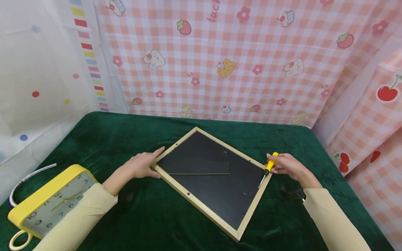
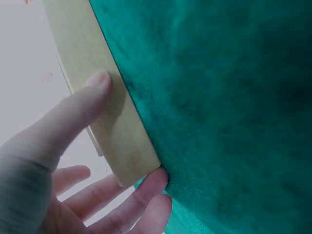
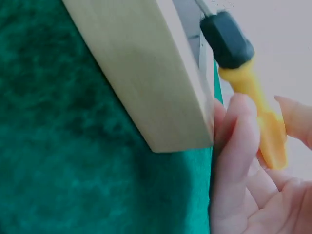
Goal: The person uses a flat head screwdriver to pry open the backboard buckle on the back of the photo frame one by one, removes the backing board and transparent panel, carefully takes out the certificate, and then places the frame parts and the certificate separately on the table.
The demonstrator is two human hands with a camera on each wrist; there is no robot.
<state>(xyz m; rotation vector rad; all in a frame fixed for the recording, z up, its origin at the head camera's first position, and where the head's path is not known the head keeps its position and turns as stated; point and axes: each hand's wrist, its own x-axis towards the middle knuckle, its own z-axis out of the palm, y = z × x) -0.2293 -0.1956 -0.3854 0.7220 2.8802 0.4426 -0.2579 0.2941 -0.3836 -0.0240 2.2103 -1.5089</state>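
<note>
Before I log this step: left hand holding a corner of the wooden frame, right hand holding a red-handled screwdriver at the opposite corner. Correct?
Not quite: the screwdriver has a yellow handle, as the head view shows. The rest stands: left hand on the frame, right hand at the opposite corner.

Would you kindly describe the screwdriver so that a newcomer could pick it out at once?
Find the green cloth, then the wooden-framed black board. At its right corner, the right hand holds the screwdriver. Unlike the bulky yellow clock at far left, it has a slim yellow handle, black collar and thin metal shaft.
</note>
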